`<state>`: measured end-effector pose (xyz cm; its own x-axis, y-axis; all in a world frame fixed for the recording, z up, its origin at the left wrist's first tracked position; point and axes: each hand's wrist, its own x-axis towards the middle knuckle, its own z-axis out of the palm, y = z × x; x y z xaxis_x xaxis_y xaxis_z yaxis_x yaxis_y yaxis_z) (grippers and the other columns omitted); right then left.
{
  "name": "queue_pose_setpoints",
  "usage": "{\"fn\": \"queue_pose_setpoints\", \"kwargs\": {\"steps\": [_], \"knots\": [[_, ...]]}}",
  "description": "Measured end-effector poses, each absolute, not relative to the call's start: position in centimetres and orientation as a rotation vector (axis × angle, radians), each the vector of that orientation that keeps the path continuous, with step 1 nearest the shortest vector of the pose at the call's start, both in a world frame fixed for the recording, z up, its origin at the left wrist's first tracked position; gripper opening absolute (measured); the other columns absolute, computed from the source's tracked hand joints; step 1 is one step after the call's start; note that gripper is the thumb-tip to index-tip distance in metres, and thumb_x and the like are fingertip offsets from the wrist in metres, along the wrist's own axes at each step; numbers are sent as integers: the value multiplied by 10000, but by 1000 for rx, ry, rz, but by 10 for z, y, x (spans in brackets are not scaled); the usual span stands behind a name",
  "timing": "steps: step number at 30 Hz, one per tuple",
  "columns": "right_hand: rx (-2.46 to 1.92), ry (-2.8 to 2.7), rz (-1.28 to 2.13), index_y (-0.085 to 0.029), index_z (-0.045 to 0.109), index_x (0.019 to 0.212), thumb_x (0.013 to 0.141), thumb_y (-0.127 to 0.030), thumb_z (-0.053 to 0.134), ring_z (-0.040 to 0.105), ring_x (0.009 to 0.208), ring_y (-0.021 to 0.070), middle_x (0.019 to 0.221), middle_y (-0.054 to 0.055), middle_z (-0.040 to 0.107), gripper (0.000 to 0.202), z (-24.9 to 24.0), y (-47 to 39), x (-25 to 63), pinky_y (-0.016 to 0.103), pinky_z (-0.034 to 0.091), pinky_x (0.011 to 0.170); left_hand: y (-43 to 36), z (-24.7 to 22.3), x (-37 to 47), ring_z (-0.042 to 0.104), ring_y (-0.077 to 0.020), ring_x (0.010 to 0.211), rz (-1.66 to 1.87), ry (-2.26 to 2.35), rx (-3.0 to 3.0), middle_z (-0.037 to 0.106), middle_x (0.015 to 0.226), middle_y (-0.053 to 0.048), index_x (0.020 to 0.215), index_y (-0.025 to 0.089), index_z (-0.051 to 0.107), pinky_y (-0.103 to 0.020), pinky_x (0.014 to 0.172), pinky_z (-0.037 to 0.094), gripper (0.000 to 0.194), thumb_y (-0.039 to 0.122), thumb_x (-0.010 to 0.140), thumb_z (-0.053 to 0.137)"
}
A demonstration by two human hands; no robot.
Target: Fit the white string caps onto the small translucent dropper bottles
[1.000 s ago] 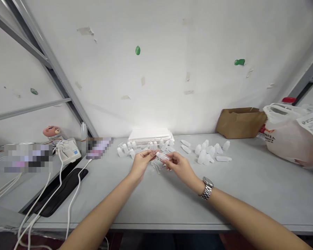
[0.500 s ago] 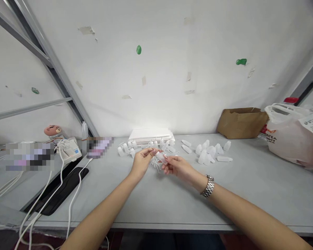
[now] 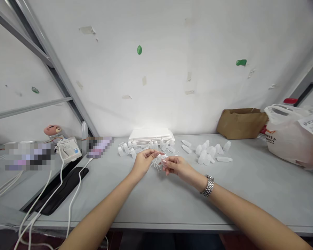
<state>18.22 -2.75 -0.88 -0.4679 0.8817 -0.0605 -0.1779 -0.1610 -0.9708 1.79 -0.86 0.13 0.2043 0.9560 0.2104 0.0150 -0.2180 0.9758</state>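
Observation:
Over the middle of the desk, both hands meet at a small translucent plastic bottle (image 3: 160,158), which the fingers partly cover. My right hand (image 3: 177,166) pinches the bottle from the right. From the other side, my left hand (image 3: 144,161) has its thumb and forefinger closed at the bottle's end; any string or cap between them is too small to tell. Just under the fingers lies a tangle of white strings (image 3: 155,166). Several similar bottles, some with string loops, stand behind my left hand (image 3: 121,151). More loose bottles (image 3: 203,157) lie to the right.
A stack of white sheets or boxes (image 3: 151,134) rests against the wall. At the right are a brown paper bag (image 3: 241,125) and a white plastic bag (image 3: 289,139). White cables (image 3: 75,194), a black pad (image 3: 59,194) and a white power strip (image 3: 70,150) occupy the left.
The bottle has turned in my fingers, and less of its body shows now. My right fingertips have moved slightly left, closer to my left hand.

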Motion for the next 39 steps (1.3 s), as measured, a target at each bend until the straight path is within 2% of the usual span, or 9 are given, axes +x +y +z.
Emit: {"fn": "queue_pose_setpoints", "kwargs": {"steps": [8, 12, 16, 18, 21, 23, 29, 33, 39], "knots": [[-862, -1229, 1642, -146, 606, 769, 666, -478, 654, 537, 534, 97, 679, 9, 601, 351, -10, -28, 181, 253, 408, 573, -6, 2, 16, 632, -223, 861, 1205, 964, 1298, 687, 939, -105, 904, 129, 660, -350, 808, 462, 363, 436, 735, 563], [-932, -1195, 1379, -159, 577, 732, 699, -511, 602, 524, 546, 96, 712, 6, 578, 355, -8, -25, 184, 251, 422, 574, -3, -1, 15, 637, -240, 889, 1164, 982, 1263, 682, 972, -112, 1017, 153, 625, -375, 813, 470, 416, 311, 636, 684], [-1006, -1258, 1212, -159, 583, 776, 714, -520, 576, 517, 561, 105, 709, 12, 570, 366, -7, -26, 185, 253, 428, 580, -9, 0, 19, 617, -221, 956, 1164, 928, 1320, 684, 985, -74, 1120, 192, 572, -363, 868, 454, 533, 227, 606, 709], [-1030, -1283, 1183, -156, 595, 826, 720, -504, 578, 521, 573, 111, 726, 18, 576, 364, -6, -27, 185, 257, 426, 584, -13, 3, 20, 639, -223, 897, 1183, 942, 1308, 697, 933, -68, 1092, 185, 592, -367, 829, 478, 483, 250, 626, 699], [-1024, -1299, 1134, -155, 607, 888, 733, -464, 585, 520, 596, 118, 726, 16, 573, 346, -5, -29, 185, 263, 421, 595, -13, 6, 18, 659, -234, 817, 1179, 981, 1238, 711, 834, -86, 916, 141, 665, -370, 772, 506, 308, 302, 654, 683], [-1008, -1290, 1085, -156, 611, 919, 739, -440, 589, 510, 607, 121, 690, 4, 557, 337, -3, -30, 185, 267, 420, 609, -10, 7, 13, 663, -231, 803, 1120, 967, 1148, 710, 829, -103, 859, 124, 670, -365, 778, 509, 267, 306, 665, 683], [-1014, -1241, 944, -172, 596, 974, 768, -436, 550, 492, 599, 136, 605, -20, 495, 338, 0, -31, 187, 286, 417, 619, -3, 9, 4, 642, -180, 901, 1044, 871, 930, 688, 964, -109, 869, 122, 664, -280, 870, 479, 172, 208, 721, 646], [-1013, -1281, 899, -183, 594, 951, 789, -429, 528, 479, 591, 136, 601, -18, 481, 301, 0, -34, 187, 285, 413, 609, -6, 12, 6, 634, -197, 922, 1084, 886, 925, 674, 1009, -103, 882, 130, 658, -307, 859, 493, 163, 210, 744, 621], [-1055, -1522, 756, -209, 620, 941, 806, -415, 519, 480, 666, 151, 750, 31, 534, 266, 0, -43, 184, 282, 416, 617, -5, 8, 7, 643, -160, 873, 1070, 898, 781, 663, 1041, -90, 841, 137, 661, -288, 873, 488, 113, 174, 762, 589]]}}
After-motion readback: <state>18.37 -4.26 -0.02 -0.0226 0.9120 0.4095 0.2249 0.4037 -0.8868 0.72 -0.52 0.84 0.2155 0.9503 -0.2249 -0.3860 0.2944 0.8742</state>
